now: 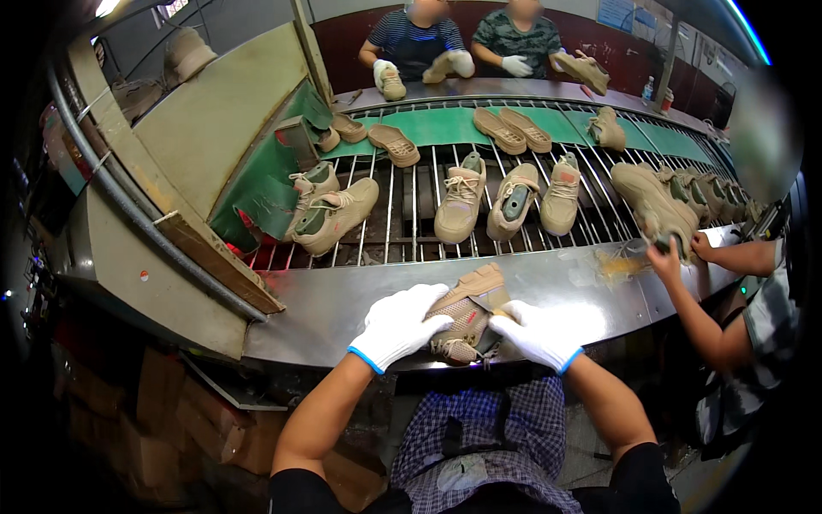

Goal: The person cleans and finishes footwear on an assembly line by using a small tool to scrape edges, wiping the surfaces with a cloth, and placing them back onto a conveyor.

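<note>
A tan lace-up shoe (462, 321) is tilted on its side over the near metal ledge, its sole edge turned away from me and its laces toward me. My left hand (401, 324), in a white glove with a blue cuff, grips the shoe from the left with the thumb across the mesh upper. My right hand (539, 332), gloved the same way, closes on its right side, thumb near the sole edge. Fingers of both hands are partly hidden behind the shoe. Just beyond stand three tan shoes, the nearest being a laced shoe (460, 201).
Metal rods (402, 231) form a rack behind the steel ledge (342, 295). Loose soles (499, 130) lie on a green strip (445, 124). More shoes (338, 214) sit left, by a green flap. A co-worker's bare hands (672, 257) hold a shoe at right; two people work opposite.
</note>
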